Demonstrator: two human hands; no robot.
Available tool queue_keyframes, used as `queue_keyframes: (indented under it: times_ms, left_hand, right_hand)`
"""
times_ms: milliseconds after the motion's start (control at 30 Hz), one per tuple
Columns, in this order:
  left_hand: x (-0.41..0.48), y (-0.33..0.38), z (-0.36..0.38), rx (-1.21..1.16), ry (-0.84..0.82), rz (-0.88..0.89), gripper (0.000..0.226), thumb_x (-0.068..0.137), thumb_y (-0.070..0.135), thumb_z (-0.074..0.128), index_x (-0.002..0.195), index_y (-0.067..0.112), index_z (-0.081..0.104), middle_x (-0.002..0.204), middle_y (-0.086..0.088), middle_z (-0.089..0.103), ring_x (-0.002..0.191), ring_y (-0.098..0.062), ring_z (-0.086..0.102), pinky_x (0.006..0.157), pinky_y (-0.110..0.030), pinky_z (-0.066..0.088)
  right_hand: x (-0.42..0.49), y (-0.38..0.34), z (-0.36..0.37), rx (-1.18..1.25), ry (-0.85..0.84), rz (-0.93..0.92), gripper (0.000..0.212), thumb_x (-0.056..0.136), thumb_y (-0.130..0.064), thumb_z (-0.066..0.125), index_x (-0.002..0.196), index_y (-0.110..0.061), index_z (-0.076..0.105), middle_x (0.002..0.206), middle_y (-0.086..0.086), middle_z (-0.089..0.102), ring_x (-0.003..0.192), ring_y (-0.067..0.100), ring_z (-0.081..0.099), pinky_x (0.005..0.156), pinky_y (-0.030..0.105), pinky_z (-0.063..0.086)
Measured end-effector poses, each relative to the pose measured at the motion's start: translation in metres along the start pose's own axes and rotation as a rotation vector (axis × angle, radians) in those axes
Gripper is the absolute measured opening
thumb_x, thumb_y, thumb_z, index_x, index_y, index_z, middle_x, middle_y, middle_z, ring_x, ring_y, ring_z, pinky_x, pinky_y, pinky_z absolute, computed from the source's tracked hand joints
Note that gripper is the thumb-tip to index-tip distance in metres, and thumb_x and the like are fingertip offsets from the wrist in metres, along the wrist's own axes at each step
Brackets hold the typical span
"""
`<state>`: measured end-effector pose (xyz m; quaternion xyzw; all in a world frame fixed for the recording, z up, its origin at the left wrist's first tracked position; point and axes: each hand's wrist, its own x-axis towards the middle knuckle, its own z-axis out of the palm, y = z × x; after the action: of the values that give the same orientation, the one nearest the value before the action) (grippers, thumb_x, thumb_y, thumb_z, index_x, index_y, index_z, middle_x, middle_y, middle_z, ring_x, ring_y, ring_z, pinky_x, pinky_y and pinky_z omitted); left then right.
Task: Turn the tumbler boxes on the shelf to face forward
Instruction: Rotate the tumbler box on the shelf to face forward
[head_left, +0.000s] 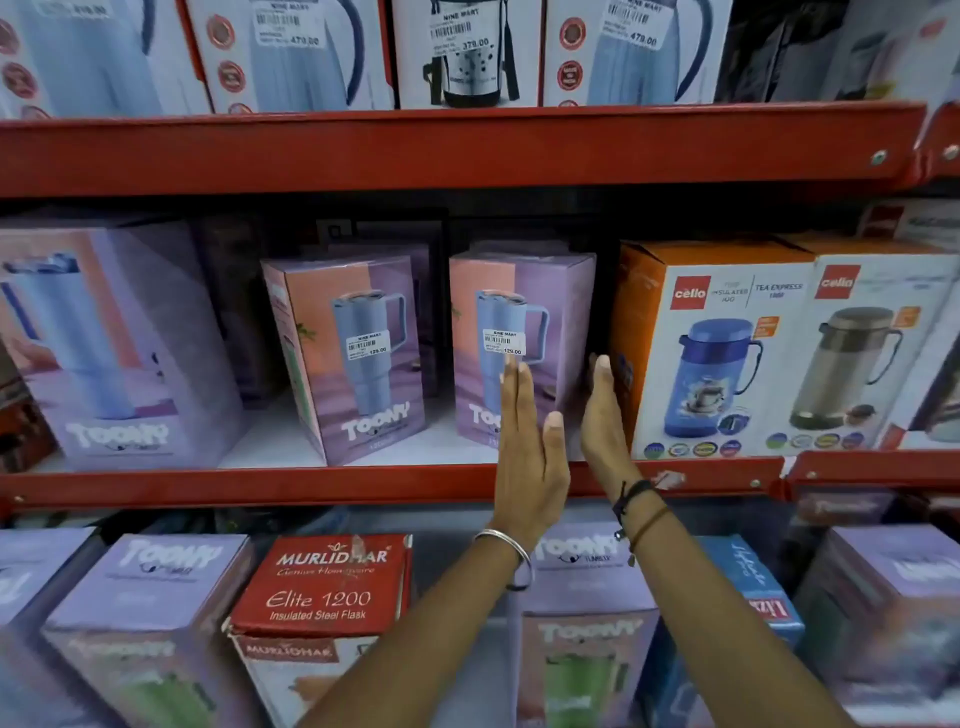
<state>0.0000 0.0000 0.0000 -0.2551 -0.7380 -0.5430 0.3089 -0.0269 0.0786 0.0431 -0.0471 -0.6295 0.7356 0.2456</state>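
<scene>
Between our two hands sits the right Toony box (519, 332) on the middle shelf (363, 486), print side already nearly forward. Left hand (527, 441) is flat, fingers pressed together, lying over its front lower corner; right hand (602, 415) is flat too, fingers together, edge-on at its right side, gripping nothing. We can't tell if either palm actually touches the card.

We judge it a light, stiff carton, glossy so a bit slippery, top-heavy if shoved high. Best to squeeze both side walls low down and twist.

Just right of the right hand the orange Cello box (711, 353) stands close, leaving a tight gap for fingers. Left of the left hand another Toony box (358, 353) stands angled, well apart. Below our wrists, the Murlidhar box (322, 587) and more cartons sit clear.
</scene>
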Motion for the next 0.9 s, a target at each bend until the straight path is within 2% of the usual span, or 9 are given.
queue_keyframes:
  times_ms: [67,100,133,200,267,467,633,800,900]
  left_hand:
    - [-0.001,0.003,0.005,-0.041,0.022,-0.108,0.058,0.096,0.041,0.02,0.149,0.023,0.002,0.16,0.008,-0.003,0.146,-0.002,-0.004,0.12,-0.024,0.002]
    - [-0.002,0.004,0.008,-0.052,0.019,-0.154,0.059,0.096,0.043,0.019,0.149,0.023,0.001,0.16,0.01,-0.004,0.146,0.0,-0.005,0.12,-0.024,0.002]
    - [-0.003,0.006,0.012,-0.076,0.018,-0.19,0.061,0.095,0.045,0.018,0.149,0.023,0.002,0.16,0.011,-0.005,0.145,0.001,-0.006,0.12,-0.025,0.002]
    - [-0.001,0.009,0.015,-0.089,0.035,-0.226,0.064,0.093,0.05,0.016,0.149,0.023,0.003,0.16,0.012,-0.006,0.145,0.002,-0.008,0.121,-0.026,0.001]
    - [0.004,0.01,0.015,-0.096,0.046,-0.245,0.066,0.092,0.056,0.015,0.149,0.025,0.003,0.16,0.014,-0.007,0.145,0.002,-0.008,0.12,-0.025,0.001]
    - [0.013,0.017,-0.006,-0.154,0.064,-0.273,0.054,0.098,0.041,0.02,0.148,0.021,0.018,0.159,0.009,0.013,0.144,0.001,0.009,0.116,-0.013,0.007]
    - [0.025,0.008,-0.033,-0.271,0.136,-0.306,0.055,0.095,0.048,0.023,0.142,0.023,0.037,0.149,0.012,0.036,0.137,0.003,0.031,0.117,-0.027,0.024]
    - [0.043,-0.021,-0.055,-0.405,0.144,-0.448,0.074,0.079,0.078,0.03,0.129,0.028,0.055,0.136,0.0,0.057,0.128,-0.015,0.05,0.11,-0.048,0.038]
    - [0.048,-0.024,-0.065,-0.415,0.147,-0.454,0.062,0.088,0.066,0.028,0.125,0.026,0.058,0.13,-0.001,0.061,0.123,-0.016,0.054,0.108,-0.049,0.041]
  right_hand:
    - [0.014,0.01,-0.004,0.02,0.023,0.081,0.082,0.077,-0.076,0.036,0.141,-0.025,0.036,0.151,-0.007,0.035,0.137,0.009,0.032,0.117,0.035,0.023]
    - [0.024,0.021,-0.008,0.008,-0.013,0.112,0.091,0.068,-0.085,0.036,0.14,-0.028,0.038,0.151,-0.007,0.037,0.137,0.01,0.034,0.117,0.039,0.024]
    - [0.031,0.028,-0.013,0.019,-0.057,0.123,0.09,0.068,-0.085,0.034,0.139,-0.029,0.04,0.151,-0.006,0.039,0.137,0.011,0.036,0.117,0.04,0.026]
    - [0.02,0.015,-0.012,0.055,-0.1,0.127,0.07,0.086,-0.066,0.027,0.138,-0.021,0.044,0.148,0.0,0.043,0.135,0.014,0.04,0.116,0.039,0.029]
    - [0.011,0.006,-0.012,0.091,-0.118,0.089,0.061,0.094,-0.052,0.023,0.137,-0.015,0.045,0.146,0.005,0.046,0.133,0.017,0.043,0.115,0.038,0.031]
    - [-0.002,0.003,-0.018,0.166,-0.121,0.054,0.055,0.098,-0.042,0.021,0.136,-0.01,0.043,0.147,0.007,0.044,0.134,0.017,0.041,0.116,0.037,0.028]
    - [-0.025,-0.001,-0.016,0.189,-0.154,0.014,0.056,0.096,-0.046,0.024,0.137,-0.013,0.042,0.147,0.003,0.044,0.134,0.012,0.04,0.117,0.035,0.026]
    - [-0.051,0.004,-0.006,0.164,-0.154,-0.01,0.06,0.091,-0.051,0.028,0.135,-0.016,0.047,0.144,0.002,0.049,0.131,0.012,0.045,0.113,0.035,0.032]
    - [-0.064,0.009,0.001,0.149,-0.139,-0.017,0.057,0.092,-0.051,0.028,0.132,-0.017,0.05,0.141,0.002,0.051,0.129,0.016,0.048,0.111,0.038,0.035]
